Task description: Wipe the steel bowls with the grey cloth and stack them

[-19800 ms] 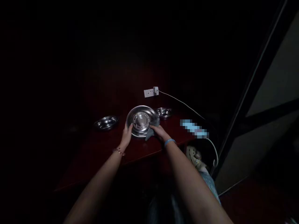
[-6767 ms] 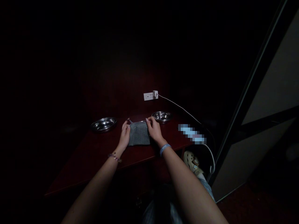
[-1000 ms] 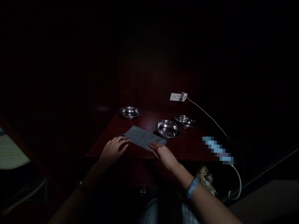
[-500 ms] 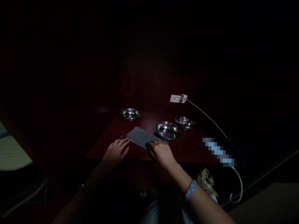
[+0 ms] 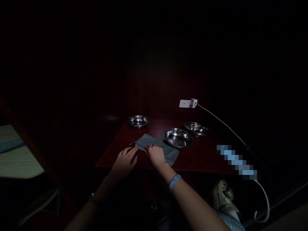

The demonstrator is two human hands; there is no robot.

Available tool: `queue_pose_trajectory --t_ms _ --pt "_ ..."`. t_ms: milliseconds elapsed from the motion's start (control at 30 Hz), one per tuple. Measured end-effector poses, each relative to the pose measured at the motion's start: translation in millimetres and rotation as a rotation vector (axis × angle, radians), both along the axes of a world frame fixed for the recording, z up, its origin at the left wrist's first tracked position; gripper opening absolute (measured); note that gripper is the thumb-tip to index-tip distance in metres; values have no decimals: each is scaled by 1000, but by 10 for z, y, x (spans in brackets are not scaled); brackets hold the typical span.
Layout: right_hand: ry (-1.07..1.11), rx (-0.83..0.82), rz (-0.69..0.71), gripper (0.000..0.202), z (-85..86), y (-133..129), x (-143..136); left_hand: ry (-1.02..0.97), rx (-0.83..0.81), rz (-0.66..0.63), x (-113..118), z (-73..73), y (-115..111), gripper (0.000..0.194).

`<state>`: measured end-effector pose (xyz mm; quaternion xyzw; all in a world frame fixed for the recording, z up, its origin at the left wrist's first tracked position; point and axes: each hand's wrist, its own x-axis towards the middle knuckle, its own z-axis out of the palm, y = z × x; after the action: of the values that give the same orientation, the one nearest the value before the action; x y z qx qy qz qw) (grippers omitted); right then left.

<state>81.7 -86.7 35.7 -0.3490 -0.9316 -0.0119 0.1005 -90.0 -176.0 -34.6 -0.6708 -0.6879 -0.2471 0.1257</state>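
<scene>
A grey cloth (image 5: 157, 144) lies on the dark red tabletop, with a thin loop at its left end. My left hand (image 5: 125, 162) rests at the cloth's left corner, palm down, fingers stretched out and their tips touching its edge. Close beside it, my right hand (image 5: 156, 156) has its fingers bent and drawn together on the cloth's near edge; the fingertips are partly hidden. A steel bowl (image 5: 178, 138) stands against the cloth's far right side. Another steel bowl (image 5: 138, 122) sits at the back left, and a third bowl (image 5: 196, 129) at the back right.
The tabletop's (image 5: 113, 157) front edge runs just before my hands. On the back wall, a white charger (image 5: 193, 103) is plugged into a socket (image 5: 184, 103), its cable (image 5: 222, 121) trailing right. A beige clog (image 5: 225, 199) shows below the table. A pale board (image 5: 21, 163) is at left.
My right hand has slid left along the cloth's near edge towards my left hand, uncovering the cloth's right end. The whole view has shifted slightly, so the bowls appear further right and lower.
</scene>
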Motion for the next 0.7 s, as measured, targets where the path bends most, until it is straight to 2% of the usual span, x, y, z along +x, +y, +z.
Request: queue_pose_trajectory --t_ms 133,300,433,700 --pt "-35 0 -5 34 13 -9 64 8 12 -5 -4 -1 -8 48" --pt "-26 27 48 39 22 -12 115 69 46 -12 -34 -80 14 47" --pt "-43 58 118 38 7 -7 139 80 54 -2 -47 -121 34 47" --pt "-38 96 144 35 0 -40 152 72 55 -18 -49 -116 37 47"
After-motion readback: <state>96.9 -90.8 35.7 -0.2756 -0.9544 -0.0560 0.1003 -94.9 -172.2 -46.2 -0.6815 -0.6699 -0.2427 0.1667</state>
